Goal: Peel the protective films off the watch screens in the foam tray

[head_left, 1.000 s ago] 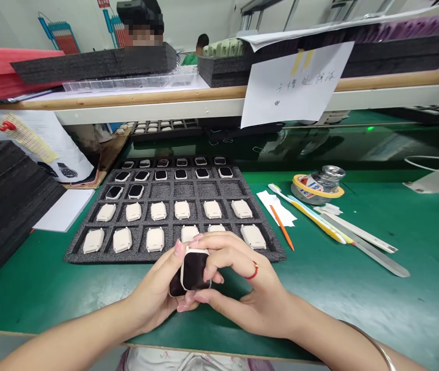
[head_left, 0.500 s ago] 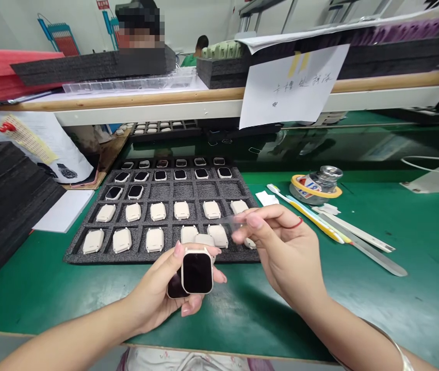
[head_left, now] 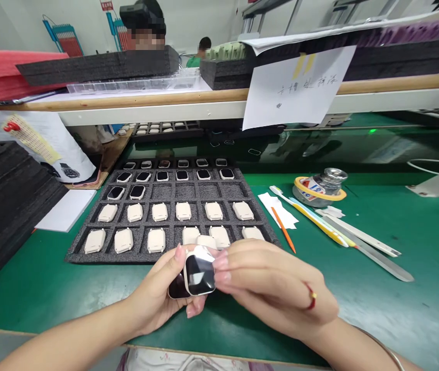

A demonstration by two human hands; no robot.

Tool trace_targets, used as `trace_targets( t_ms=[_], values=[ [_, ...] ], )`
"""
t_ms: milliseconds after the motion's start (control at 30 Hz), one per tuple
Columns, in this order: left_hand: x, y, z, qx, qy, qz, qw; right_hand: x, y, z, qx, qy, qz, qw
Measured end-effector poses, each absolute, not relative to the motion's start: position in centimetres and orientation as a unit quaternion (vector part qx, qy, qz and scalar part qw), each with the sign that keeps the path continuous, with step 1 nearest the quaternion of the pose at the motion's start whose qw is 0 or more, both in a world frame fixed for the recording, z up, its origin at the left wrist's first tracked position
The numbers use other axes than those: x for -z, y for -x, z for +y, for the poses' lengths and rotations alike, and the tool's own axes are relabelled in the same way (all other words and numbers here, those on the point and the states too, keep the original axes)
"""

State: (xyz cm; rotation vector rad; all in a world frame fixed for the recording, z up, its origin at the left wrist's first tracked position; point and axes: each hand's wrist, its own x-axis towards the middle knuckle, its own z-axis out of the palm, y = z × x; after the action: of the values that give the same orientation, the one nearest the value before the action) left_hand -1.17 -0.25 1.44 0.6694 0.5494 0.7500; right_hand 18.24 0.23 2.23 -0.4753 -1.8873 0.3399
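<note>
My left hand [head_left: 161, 293] is closed around smartwatches. The front smartwatch [head_left: 199, 274] has a cream case, and its black screen faces me. Behind it to the left, a second smartwatch [head_left: 178, 287] shows part of its dark screen. A cream case [head_left: 206, 240] also peeks out just above my left fingers. At the front watch's right edge, the fingertips of my right hand [head_left: 269, 283] are pinched on a thin clear film [head_left: 204, 255], which catches bright glare over the screen. Beyond my hands, a black foam tray [head_left: 134, 257] bears several smartwatches, some screen-up, others back-up.
Right of the tray lie an orange stick [head_left: 283, 229], white paper [head_left: 271, 201], a toothbrush [head_left: 312, 219] and a metal blade [head_left: 385, 264]. A metal-topped jar [head_left: 331, 183] stands within a tape roll [head_left: 322, 200]. A shelf [head_left: 145, 111] crosses above; people sit beyond it.
My right hand has moved left and down with the clear film, from beside the tray to the front watch. The orange stick has come into sight. My left hand keeps its grip.
</note>
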Motion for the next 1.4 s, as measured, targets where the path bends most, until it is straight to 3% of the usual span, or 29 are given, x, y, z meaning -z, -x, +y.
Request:
trace_targets(
  t_ms=[233, 667, 900, 1100, 1400],
  values=[
    [-1.2, 1.4, -0.3, -0.350, -0.293, 0.283, 0.843, -2.2, -19.2, -0.7, -0.133, 0.170, -0.872, 0.439],
    [-1.1, 1.2, -0.3, -0.362, -0.345, 0.295, 0.814, -1.8, -17.5, -0.1, -0.085, 0.207, -0.842, 0.491],
    [-1.1, 1.1, -0.6, -0.371, -0.400, 0.282, 0.789, -1.3, -16.7, -0.4, -0.241, 0.272, -0.815, 0.451],
    [-1.0, 1.3, -0.4, -0.347, -0.360, 0.303, 0.812, -1.9, -16.7, -0.4, -0.319, 0.281, -0.767, 0.480],
    [-1.3, 1.3, -0.5, -0.341, -0.359, 0.304, 0.814, -1.9, -17.3, 0.2, -0.249, 0.270, -0.813, 0.452]
  ],
)
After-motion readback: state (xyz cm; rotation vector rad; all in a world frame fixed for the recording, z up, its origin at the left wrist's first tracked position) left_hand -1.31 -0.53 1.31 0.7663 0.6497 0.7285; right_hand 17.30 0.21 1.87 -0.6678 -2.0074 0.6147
